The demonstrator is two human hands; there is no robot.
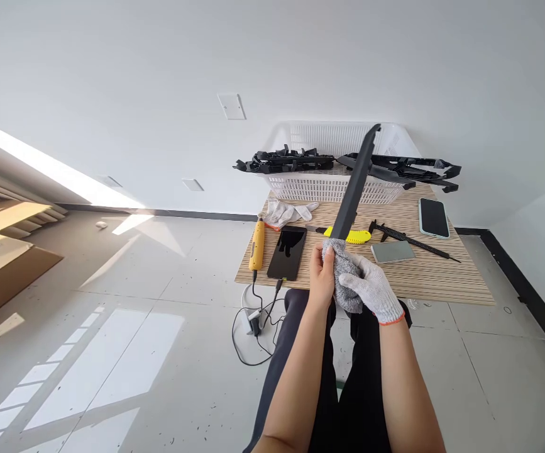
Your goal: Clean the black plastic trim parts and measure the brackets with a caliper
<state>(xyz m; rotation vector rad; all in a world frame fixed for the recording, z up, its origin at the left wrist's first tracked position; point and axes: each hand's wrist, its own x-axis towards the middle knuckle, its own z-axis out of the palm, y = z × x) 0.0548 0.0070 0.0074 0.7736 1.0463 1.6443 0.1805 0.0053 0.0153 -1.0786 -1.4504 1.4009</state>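
Note:
A long black plastic trim strip (354, 195) slants up and away from my lap, its far end reaching over the basket. Around its near end is a bunched grey cloth (347, 284). My bare left hand (322, 277) is closed on the cloth and the strip from the left, thumb on top. From the right, my right hand (373, 288), in a white knit glove with an orange cuff, grips the cloth. The strip's lower end is hidden by the cloth. Just beyond my hands lies a yellow utility knife (357, 236), partly covered by the strip.
A white plastic basket (286, 189) carries several black plastic parts (291, 161) across its top. The wood-grain table (461, 277) also holds a white glove (284, 214), yellow corded tool (256, 245), dark tablet (287, 253), calipers (408, 239), grey-green block (392, 251) and phone (434, 218). Cables (256, 327) hang at left.

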